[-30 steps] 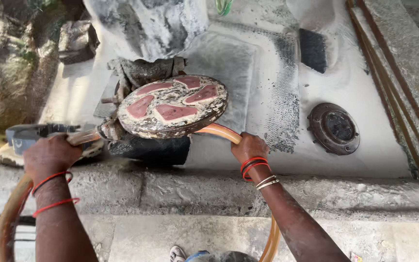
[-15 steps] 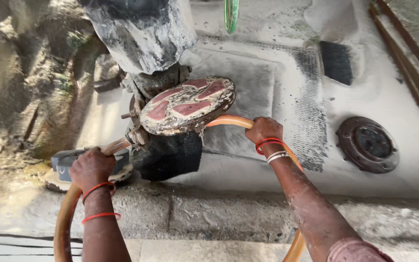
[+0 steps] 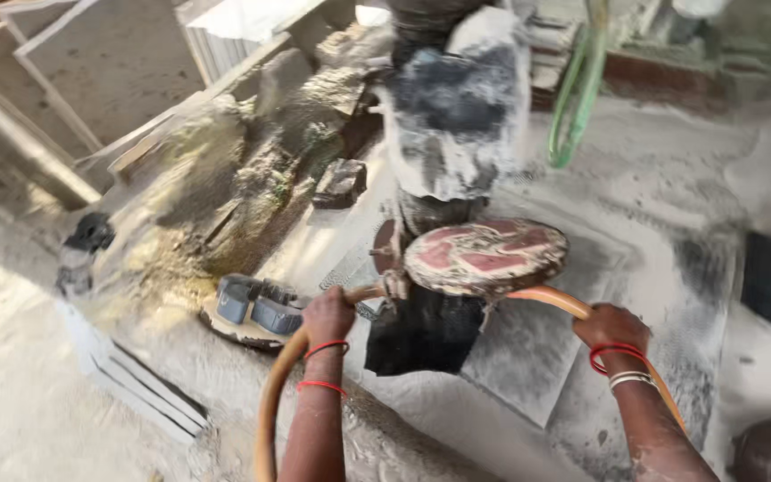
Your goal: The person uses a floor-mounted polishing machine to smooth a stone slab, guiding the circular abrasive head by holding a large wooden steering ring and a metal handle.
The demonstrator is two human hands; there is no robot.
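Orange handle hoop [image 3: 542, 297] runs crosswise under the red-patterned disc [image 3: 485, 257]; my left hand [image 3: 328, 314] and right hand [image 3: 611, 325] are both clenched around it. Arms reach forward either side of the disc.

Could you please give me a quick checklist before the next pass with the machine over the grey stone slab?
1. Left hand gripping the curved orange handle bar: ok.
2. Right hand gripping the same bar: ok.
3. Round red-and-white dusty disc sitting level: ok.
4. Grey stone slab lying flat: ok.
5. Green hose apart from the disc: ok.
6. Black skirt touching the slab: cannot tell.
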